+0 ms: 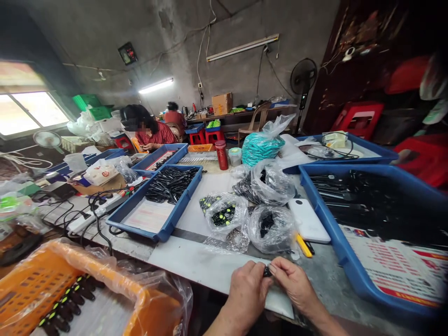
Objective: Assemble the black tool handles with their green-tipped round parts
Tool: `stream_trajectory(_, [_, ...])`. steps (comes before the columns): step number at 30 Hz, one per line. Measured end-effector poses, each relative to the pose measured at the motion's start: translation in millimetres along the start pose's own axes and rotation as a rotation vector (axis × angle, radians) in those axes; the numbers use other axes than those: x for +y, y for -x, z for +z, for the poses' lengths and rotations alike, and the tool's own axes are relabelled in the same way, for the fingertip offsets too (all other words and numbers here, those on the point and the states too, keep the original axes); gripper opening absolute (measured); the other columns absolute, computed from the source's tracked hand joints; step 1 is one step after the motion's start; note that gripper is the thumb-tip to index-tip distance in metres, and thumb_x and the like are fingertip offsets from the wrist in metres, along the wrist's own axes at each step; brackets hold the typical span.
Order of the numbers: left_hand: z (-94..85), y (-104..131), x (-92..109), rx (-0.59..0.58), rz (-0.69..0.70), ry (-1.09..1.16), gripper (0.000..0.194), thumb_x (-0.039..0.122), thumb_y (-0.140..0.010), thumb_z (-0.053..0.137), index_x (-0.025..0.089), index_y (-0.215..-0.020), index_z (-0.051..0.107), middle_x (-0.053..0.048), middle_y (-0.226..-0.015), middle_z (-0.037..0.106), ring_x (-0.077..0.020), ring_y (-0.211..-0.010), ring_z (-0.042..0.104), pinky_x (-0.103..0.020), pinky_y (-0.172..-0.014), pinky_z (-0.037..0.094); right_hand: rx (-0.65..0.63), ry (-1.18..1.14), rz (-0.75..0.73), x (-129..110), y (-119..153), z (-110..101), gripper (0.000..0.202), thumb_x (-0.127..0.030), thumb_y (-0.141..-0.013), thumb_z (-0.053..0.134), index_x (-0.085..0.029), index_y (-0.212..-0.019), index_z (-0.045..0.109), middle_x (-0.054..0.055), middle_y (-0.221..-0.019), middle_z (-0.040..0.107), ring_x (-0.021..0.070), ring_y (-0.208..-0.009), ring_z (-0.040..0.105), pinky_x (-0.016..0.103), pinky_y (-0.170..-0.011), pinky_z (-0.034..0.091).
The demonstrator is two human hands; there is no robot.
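Head view: nearest, the left hand and the right hand meet over the front edge of the table, fingers closed, pinching a small black piece between them. To the left, low down, an orange basket with clear plastic over its rim holds a row of dark pieces with yellow-green marks. Just beyond the hands lie a yellow-handled tool, a white flat device and an open clear bag of black pieces; beside that bag is another with yellow-green spotted black pieces. A blue tray on the right and a blue tray on the left each carry dark parts over printed sheets. Farther back stand a red bottle and a bag of teal pieces. Past them sits a co-worker in a red top, head bent; against the grey wall, a standing fan
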State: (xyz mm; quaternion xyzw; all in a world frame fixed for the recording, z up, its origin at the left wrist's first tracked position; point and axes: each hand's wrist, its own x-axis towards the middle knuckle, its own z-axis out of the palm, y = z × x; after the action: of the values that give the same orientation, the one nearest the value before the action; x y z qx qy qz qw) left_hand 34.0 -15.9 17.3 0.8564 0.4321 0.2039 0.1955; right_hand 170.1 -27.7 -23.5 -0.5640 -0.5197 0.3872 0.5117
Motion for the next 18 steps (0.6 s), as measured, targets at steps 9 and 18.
stream_trajectory(9, [4.9,1.8,-0.9,0.079,0.102,-0.29,0.006,0.014,-0.079,0.048,0.019,-0.078,0.05,-0.001,-0.068,0.058,-0.0159,-0.058,0.054,-0.027,-0.047,0.031,0.005,-0.051,0.139,-3.0,-2.3,4.2,0.03,-0.045,-0.066,0.051,-0.021,-0.049,0.041,-0.006,-0.045,0.03,0.0122,-0.042,0.028,0.023,-0.041,0.024])
stream_trajectory(18, [15.1,-3.7,-18.5,0.17,0.218,-0.33,0.011,0.009,-0.072,0.052,0.019,-0.075,0.049,-0.001,-0.063,0.057,-0.015,-0.052,0.055,-0.026,-0.043,0.031,-0.031,0.122,0.11,-14.7,-8.8,2.8,0.032,-0.044,-0.069,0.046,-0.021,-0.048,0.039,-0.004,-0.043,0.035,0.0137,-0.042,0.035,0.024,-0.041,0.026])
